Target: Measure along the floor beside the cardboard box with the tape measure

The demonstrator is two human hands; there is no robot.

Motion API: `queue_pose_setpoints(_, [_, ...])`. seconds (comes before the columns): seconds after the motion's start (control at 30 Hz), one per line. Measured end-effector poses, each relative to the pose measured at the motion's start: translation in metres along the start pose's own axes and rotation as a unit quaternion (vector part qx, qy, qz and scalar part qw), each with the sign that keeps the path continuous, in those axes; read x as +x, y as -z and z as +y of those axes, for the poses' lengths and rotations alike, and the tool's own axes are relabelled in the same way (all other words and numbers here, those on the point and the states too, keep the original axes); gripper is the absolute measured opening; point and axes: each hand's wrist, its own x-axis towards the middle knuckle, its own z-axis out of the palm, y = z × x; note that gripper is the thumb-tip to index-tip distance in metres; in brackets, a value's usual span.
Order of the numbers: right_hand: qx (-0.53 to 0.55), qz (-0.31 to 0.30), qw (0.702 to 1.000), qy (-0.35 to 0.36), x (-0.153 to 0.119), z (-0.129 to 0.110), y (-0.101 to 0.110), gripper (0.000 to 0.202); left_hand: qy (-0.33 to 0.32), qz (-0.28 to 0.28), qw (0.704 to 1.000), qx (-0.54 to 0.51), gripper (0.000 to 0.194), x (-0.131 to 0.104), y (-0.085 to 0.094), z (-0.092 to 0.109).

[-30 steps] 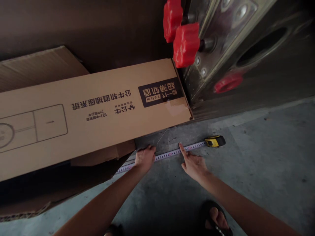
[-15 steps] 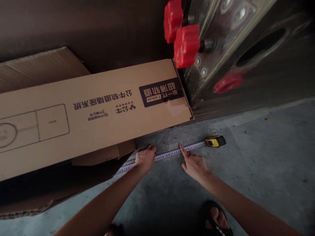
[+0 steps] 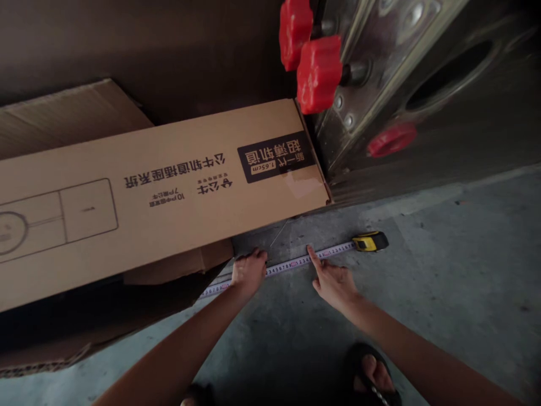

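A white measuring tape [image 3: 291, 263] lies stretched across the grey concrete floor [image 3: 443, 270], with its yellow case [image 3: 370, 241] at the right end. My left hand [image 3: 248, 273] presses down on the tape with curled fingers, just below the long cardboard box [image 3: 160, 186]. My right hand [image 3: 333, 282] rests on the floor beside the tape, its index finger extended and touching the blade. The tape's left end runs under the box's shadow.
A second cardboard box [image 3: 63, 118] sits behind the long one. A dark metal door or machine face [image 3: 422, 96] with red knobs [image 3: 319, 73] rises at the right. My sandalled foot [image 3: 372, 375] is at the bottom edge.
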Motion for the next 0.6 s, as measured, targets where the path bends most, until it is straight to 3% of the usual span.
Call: queue_pose_setpoints(0.6, [0.007, -0.007, 1.0, -0.004, 0.0008, -0.0011, 0.0009, 0.078, 0.0, 0.002, 1.0, 0.0, 0.016, -0.0013, 0.0004, 0.0])
